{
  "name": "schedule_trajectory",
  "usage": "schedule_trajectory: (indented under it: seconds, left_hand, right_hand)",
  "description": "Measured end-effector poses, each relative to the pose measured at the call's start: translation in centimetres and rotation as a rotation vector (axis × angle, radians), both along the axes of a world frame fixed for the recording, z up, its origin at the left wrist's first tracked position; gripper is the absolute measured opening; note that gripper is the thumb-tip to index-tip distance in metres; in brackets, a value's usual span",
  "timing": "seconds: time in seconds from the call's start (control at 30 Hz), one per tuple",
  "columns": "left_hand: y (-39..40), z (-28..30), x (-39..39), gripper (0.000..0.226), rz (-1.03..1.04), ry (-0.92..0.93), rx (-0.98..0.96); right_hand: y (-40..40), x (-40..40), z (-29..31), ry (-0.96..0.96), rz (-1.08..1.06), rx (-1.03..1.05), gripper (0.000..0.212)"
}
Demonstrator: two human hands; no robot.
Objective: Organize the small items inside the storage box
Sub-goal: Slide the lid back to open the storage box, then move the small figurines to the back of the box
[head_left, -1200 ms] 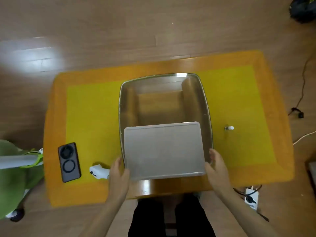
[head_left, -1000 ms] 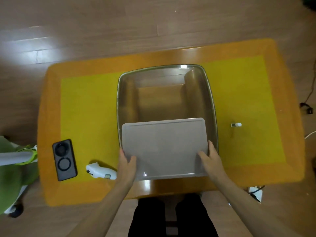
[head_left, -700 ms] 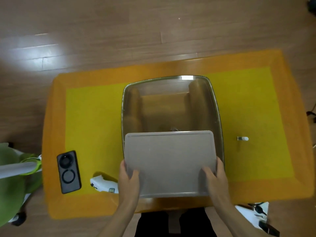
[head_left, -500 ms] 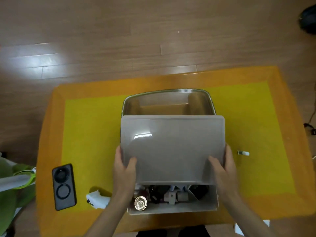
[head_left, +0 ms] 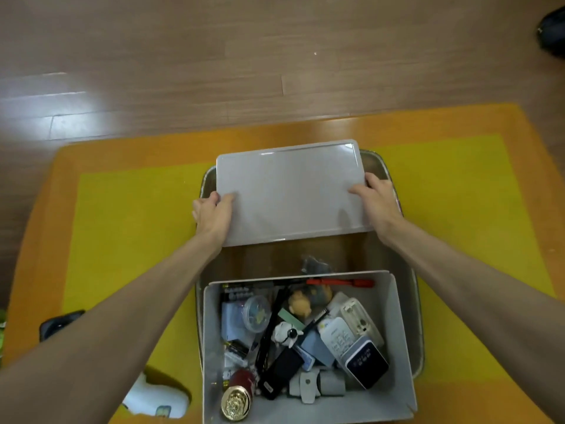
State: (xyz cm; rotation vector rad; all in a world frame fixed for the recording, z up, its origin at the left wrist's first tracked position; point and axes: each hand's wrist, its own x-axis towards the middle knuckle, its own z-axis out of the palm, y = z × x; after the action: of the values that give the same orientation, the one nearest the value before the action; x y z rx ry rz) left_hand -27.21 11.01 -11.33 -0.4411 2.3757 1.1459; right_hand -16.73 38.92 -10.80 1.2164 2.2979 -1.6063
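While the grey rectangular plastic storage box [head_left: 308,405] stands open in the near end of a shiny metal tray [head_left: 417,301], its flat grey plastic lid [head_left: 290,191] is held out over the tray's far end. The left hand [head_left: 212,214] has its grip curled on the lid's left edge, thumb on top; the right hand [head_left: 376,197] grips the right edge likewise. Inside the box lies a jumble of small items: a red cylinder with a gold embossed cap [head_left: 237,397], a dark power bank with a lit display [head_left: 367,364], a red pen [head_left: 339,282] along the far wall, a round clear case [head_left: 256,313]. The tray rests on a yellow mat with an orange border [head_left: 128,228] covering the surface. Left of the box, partly under the left forearm, lie a white device [head_left: 156,403] and a black phone [head_left: 56,325]. Wooden floor [head_left: 183,56] lies beyond.
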Motion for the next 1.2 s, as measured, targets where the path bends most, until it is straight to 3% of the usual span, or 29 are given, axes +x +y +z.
schedule_trajectory:
  seconds: [0.1, 0.27, 0.37, 0.4, 0.47, 0.57, 0.7, 0.8, 0.9, 1.03, 1.2]
  left_hand:
    - [-0.2, -1.0, -0.1, 0.039, -0.022, 0.031, 0.05]
    - [-0.2, -0.7, 0.3, 0.011, 0.056, 0.062, 0.182]
    - [-0.7, 0.7, 1.3, 0.033, 0.054, 0.094, 0.193]
    - [-1.1, 1.6, 2.0, 0.044, 0.058, 0.111, 0.187]
    - [-2.1, 3.8, 4.5, 0.047, 0.06, 0.145, 0.233]
    - [-4.2, 7.1, 11.2, 0.031, -0.118, 0.257, 0.29]
    - [-6.1, 9.5, 20.8, 0.03, -0.392, 0.212, 0.281]
    - [-6.4, 8.6, 25.3, 0.027, -0.603, 0.217, 0.124]
    - [-6.3, 6.8, 26.7, 0.026, -0.76, 0.37, -0.01]
    - [-4.0, 5.2, 25.5, 0.022, -0.821, 0.57, -0.016]
    - [0.1, 2.4, 22.8, 0.026, -0.999, 0.619, -0.015]
  right_hand:
    - [0.3, 0.5, -0.6, -0.041, 0.023, -0.018, 0.043]
    - [0.3, 1.3, -0.1, 0.005, 0.033, -0.084, 0.041]
    - [-0.2, 2.6, 1.0, 0.115, -0.072, -0.106, 0.015]
    - [-0.6, 3.5, 1.7, 0.15, -0.1, -0.1, 0.022]
    - [-1.3, 6.0, 3.4, 0.198, -0.134, -0.08, 0.035]
    - [-3.1, 12.2, 6.0, 0.255, -0.01, -0.084, 0.025]
    - [-7.3, 20.8, 7.2, 0.129, 0.202, -0.069, 0.022]
    - [-9.6, 24.7, 5.9, 0.03, 0.257, 0.014, 0.023]
    - [-10.6, 26.2, 4.4, 0.019, 0.454, 0.326, 0.037]
    - [-10.7, 25.9, 3.0, 0.03, 0.647, 0.614, 0.059]
    - [-9.7, 25.5, 1.8, 0.068, 0.716, 0.778, 0.063]
